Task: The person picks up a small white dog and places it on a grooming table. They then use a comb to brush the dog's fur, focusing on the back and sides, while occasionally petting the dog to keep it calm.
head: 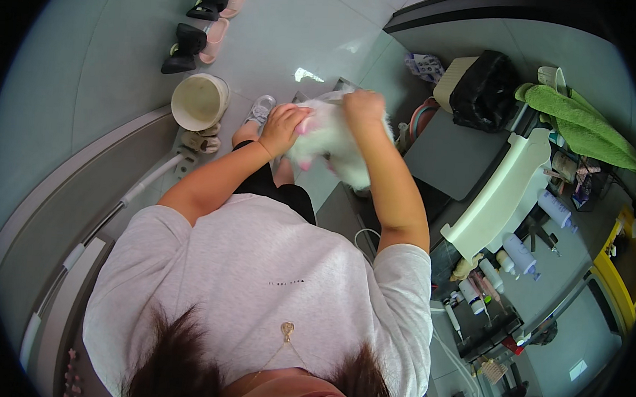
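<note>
A small white furry animal [329, 137] with pink showing at its ears or paws is in front of my legs. It is blurred, so its kind is hard to tell. My left hand [285, 128] grips its left side, fingers over the fur beside a pink part. Above its far right side, my right hand [365, 109] is curled into a fist, and a pale thin object [333, 98] shows at its finger side. Most of that object is hidden by the fist. What supports the animal underneath is largely covered.
At left stand a white bucket [196, 103], black slippers [184, 48] and pink slippers [214, 41]. To the right, a counter holds a cream curved tray [499, 192], pump bottles [521, 255] and a green towel [583, 123]. A lidded grey bin [458, 152] is nearby, with a black bag [486, 91] behind.
</note>
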`<control>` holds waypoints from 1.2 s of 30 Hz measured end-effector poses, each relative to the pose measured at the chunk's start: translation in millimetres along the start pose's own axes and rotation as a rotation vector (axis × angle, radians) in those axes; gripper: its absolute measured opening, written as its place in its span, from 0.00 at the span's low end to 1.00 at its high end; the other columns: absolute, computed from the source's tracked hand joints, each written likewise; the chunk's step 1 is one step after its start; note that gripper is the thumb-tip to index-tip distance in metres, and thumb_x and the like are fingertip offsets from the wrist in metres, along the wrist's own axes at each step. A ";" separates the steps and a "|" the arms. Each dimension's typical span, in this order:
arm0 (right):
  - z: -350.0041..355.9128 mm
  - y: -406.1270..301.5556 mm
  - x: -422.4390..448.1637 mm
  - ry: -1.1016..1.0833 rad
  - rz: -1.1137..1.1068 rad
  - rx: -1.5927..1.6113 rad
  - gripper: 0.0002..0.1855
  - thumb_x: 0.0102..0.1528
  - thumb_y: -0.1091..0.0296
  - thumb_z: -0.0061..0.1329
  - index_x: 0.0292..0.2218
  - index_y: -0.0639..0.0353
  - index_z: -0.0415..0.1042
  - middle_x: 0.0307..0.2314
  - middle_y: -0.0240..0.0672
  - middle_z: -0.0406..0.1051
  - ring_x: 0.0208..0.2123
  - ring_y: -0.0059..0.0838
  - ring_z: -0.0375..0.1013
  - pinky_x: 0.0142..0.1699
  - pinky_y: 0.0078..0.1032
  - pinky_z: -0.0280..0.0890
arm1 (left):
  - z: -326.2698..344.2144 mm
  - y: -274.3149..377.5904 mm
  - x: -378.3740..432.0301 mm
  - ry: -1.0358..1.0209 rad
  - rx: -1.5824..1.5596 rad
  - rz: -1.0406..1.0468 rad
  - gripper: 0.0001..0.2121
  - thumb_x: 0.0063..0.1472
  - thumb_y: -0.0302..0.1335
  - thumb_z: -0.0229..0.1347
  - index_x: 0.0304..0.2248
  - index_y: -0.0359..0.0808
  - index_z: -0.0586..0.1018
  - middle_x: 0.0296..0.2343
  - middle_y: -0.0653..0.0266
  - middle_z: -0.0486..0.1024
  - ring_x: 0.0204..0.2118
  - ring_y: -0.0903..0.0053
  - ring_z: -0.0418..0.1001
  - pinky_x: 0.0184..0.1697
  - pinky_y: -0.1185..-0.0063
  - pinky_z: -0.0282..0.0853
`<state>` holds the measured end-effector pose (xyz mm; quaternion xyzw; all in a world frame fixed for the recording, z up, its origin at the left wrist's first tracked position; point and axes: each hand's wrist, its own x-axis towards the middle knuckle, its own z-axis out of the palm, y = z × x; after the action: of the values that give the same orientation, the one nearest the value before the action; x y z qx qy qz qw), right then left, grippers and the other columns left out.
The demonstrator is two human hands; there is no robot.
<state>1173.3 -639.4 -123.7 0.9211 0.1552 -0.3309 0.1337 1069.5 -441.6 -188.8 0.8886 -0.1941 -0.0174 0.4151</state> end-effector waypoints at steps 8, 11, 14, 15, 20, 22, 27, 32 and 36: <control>1.6 78.2 -50.6 0.236 0.270 0.246 0.18 0.55 0.69 0.38 0.46 0.42 0.71 0.35 0.39 0.73 0.37 0.43 0.73 0.38 0.38 0.69 | 2.3 -8.2 -1.2 -0.034 0.022 -0.018 0.16 0.55 0.32 0.50 0.45 0.43 0.74 0.41 0.69 0.74 0.48 0.68 0.66 0.52 0.70 0.58; -2.0 10.2 -53.3 0.280 -0.065 0.303 0.22 0.53 0.70 0.39 0.49 0.38 0.69 0.33 0.38 0.72 0.37 0.39 0.73 0.42 0.36 0.67 | 0.6 -8.8 -2.1 -0.042 0.025 0.011 0.16 0.55 0.31 0.50 0.45 0.43 0.74 0.41 0.69 0.74 0.48 0.68 0.66 0.52 0.70 0.58; -1.6 -26.5 -48.1 0.149 -0.152 0.036 0.18 0.55 0.67 0.38 0.45 0.37 0.72 0.34 0.35 0.72 0.37 0.36 0.74 0.40 0.33 0.68 | 0.1 -21.3 -9.6 -0.022 0.080 0.044 0.17 0.54 0.30 0.50 0.45 0.43 0.74 0.41 0.69 0.74 0.47 0.68 0.67 0.51 0.71 0.59; 5.6 -26.9 -40.6 0.131 -0.102 -0.009 0.16 0.55 0.66 0.38 0.43 0.38 0.73 0.34 0.35 0.73 0.37 0.36 0.74 0.39 0.32 0.67 | -1.9 -22.8 -12.0 -0.039 0.074 0.033 0.17 0.54 0.30 0.50 0.45 0.42 0.74 0.42 0.69 0.74 0.47 0.68 0.67 0.51 0.71 0.59; 23.9 13.6 -32.9 0.201 0.118 0.140 0.15 0.54 0.64 0.42 0.42 0.35 0.74 0.35 0.33 0.73 0.39 0.35 0.73 0.41 0.33 0.65 | -16.3 -24.4 -5.8 -0.072 0.064 -0.038 0.18 0.53 0.26 0.50 0.45 0.41 0.74 0.42 0.67 0.74 0.47 0.66 0.67 0.50 0.70 0.60; 24.8 16.6 -32.9 0.177 0.200 0.270 0.16 0.55 0.62 0.42 0.44 0.35 0.73 0.36 0.34 0.73 0.40 0.37 0.73 0.43 0.34 0.65 | -21.2 -22.8 1.2 -0.065 0.078 -0.032 0.19 0.51 0.23 0.50 0.46 0.38 0.73 0.42 0.63 0.73 0.46 0.63 0.67 0.49 0.69 0.62; 50.7 24.9 -20.6 0.171 0.504 0.736 0.18 0.56 0.59 0.43 0.48 0.40 0.71 0.40 0.35 0.74 0.42 0.39 0.73 0.46 0.35 0.66 | -28.9 -29.5 10.6 -0.096 0.045 -0.075 0.20 0.51 0.22 0.50 0.46 0.40 0.73 0.44 0.63 0.73 0.46 0.63 0.67 0.50 0.68 0.61; 25.6 20.4 -32.8 0.466 0.425 0.646 0.17 0.54 0.66 0.43 0.46 0.42 0.72 0.32 0.39 0.73 0.37 0.43 0.73 0.38 0.37 0.68 | -32.2 -41.7 -1.8 -0.155 0.075 -0.126 0.20 0.51 0.23 0.49 0.46 0.41 0.73 0.42 0.61 0.73 0.46 0.62 0.67 0.49 0.68 0.62; -5.5 -44.1 -16.3 0.291 -0.103 0.285 0.16 0.53 0.67 0.41 0.41 0.38 0.75 0.32 0.35 0.73 0.38 0.37 0.73 0.40 0.35 0.67 | -22.0 -42.5 -22.1 -0.202 0.040 -0.129 0.18 0.53 0.25 0.50 0.45 0.41 0.73 0.39 0.62 0.74 0.46 0.64 0.68 0.49 0.68 0.61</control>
<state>1147.9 -600.3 -115.3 0.9597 0.1713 -0.2196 -0.0386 1067.4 -392.9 -208.9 0.9010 -0.1777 -0.1299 0.3738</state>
